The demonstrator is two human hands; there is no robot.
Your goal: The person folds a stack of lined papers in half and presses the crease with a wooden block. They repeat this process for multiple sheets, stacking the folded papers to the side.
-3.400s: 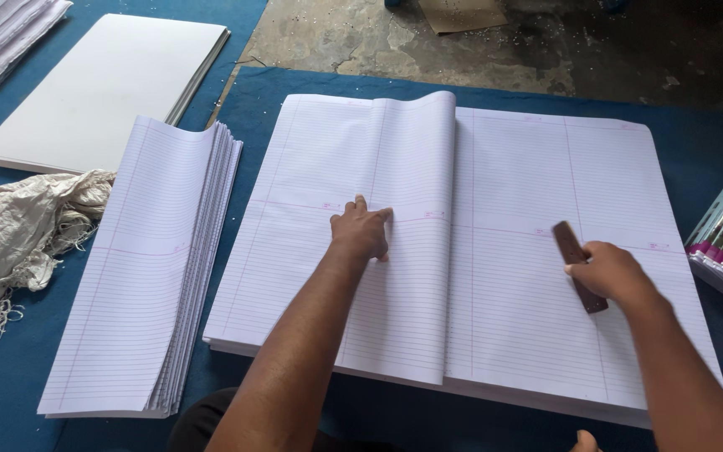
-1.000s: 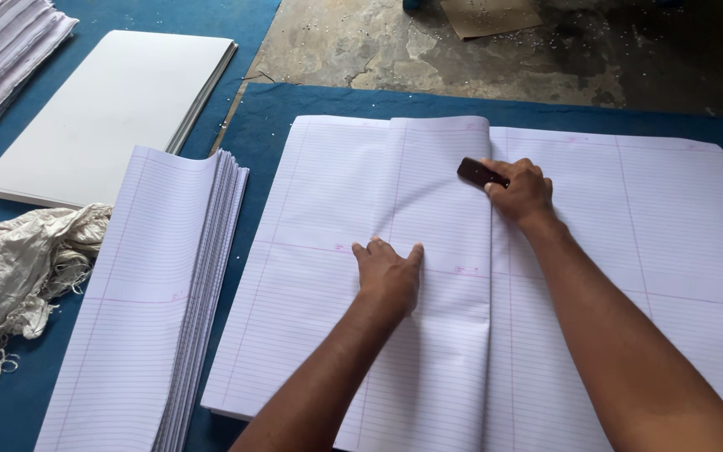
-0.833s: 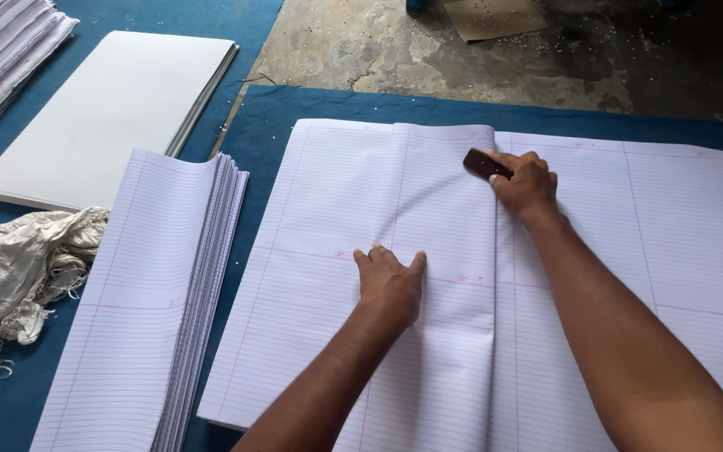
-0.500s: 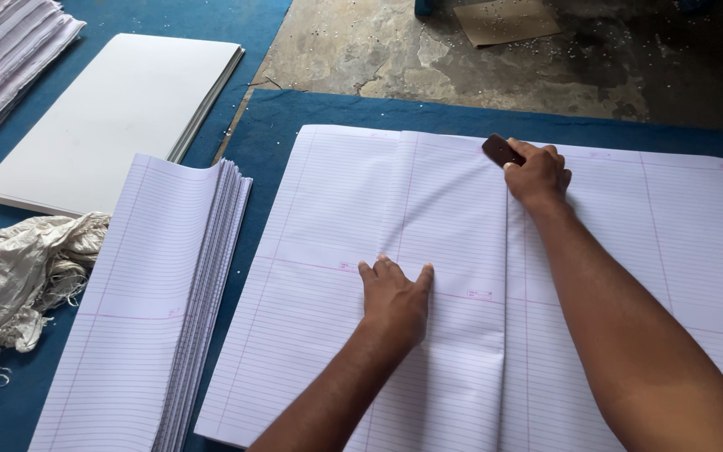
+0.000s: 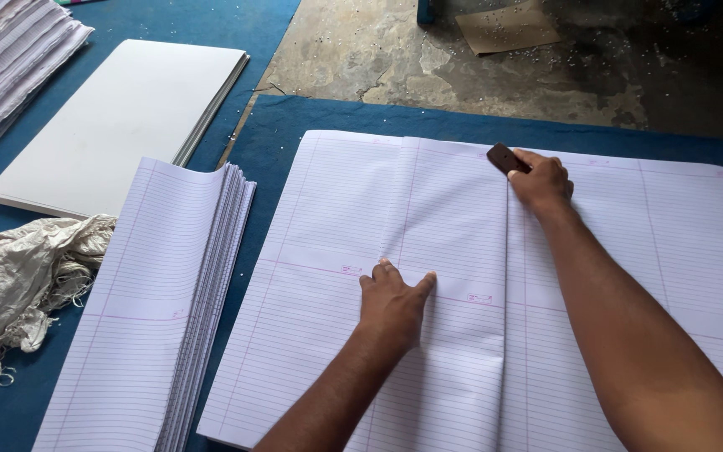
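- A stack of folded ruled sheets point(image 5: 148, 310) is seen to the left of the work, its edges fanned along the right side, lying on the blue mat point(image 5: 294, 125).
- A pile of plain white sheets point(image 5: 119, 125) is laid farther off to the left, and a further stack of ruled paper point(image 5: 6, 59) is cut off at the far left corner.
- A crumpled pale woven sack point(image 5: 23, 285) with frayed threads is found at the left edge, touching the folded stack.
- Bare, cracked concrete floor point(image 5: 479, 75) is shown beyond the mat, with a scrap of brown cardboard point(image 5: 508, 29) lying on it.
- The large ruled sheet point(image 5: 328, 251) is spread across the middle and right of the mat, with one half folded over so that a crease runs from near to far.
- The left hand point(image 5: 395, 305) is pressed flat and open on the folded half, just left of the crease.
- The right hand point(image 5: 541, 180) is closed around a small dark brown block point(image 5: 504, 157), which is held against the far end of the crease, near the sheet's far edge.
- Nothing is placed between the two hands but paper.
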